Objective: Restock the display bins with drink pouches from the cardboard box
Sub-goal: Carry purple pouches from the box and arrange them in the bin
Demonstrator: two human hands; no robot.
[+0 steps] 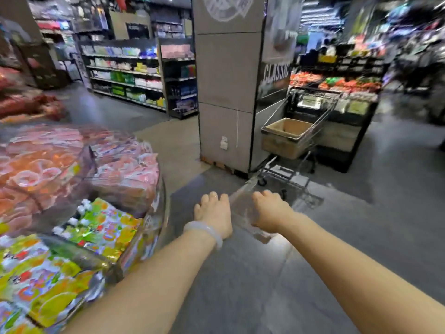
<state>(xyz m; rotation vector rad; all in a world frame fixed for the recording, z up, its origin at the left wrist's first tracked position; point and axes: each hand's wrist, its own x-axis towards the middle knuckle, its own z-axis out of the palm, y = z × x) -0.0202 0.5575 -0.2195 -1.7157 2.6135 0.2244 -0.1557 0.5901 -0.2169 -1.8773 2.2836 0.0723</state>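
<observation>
We read one word only: "CLASSIC" in pale capitals on the dark poster (277, 73) fixed to the right face of the grey pillar (226, 92). A round pale emblem at the pillar's top is too blurred for us to read. Shelf tags and pouch prints are likewise illegible.

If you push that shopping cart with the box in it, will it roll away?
Probably yes: the shopping cart stands on small wheels on smooth floor, so it should roll easily. The open cardboard box sits low inside the basket, so tipping seems unlikely.
</observation>
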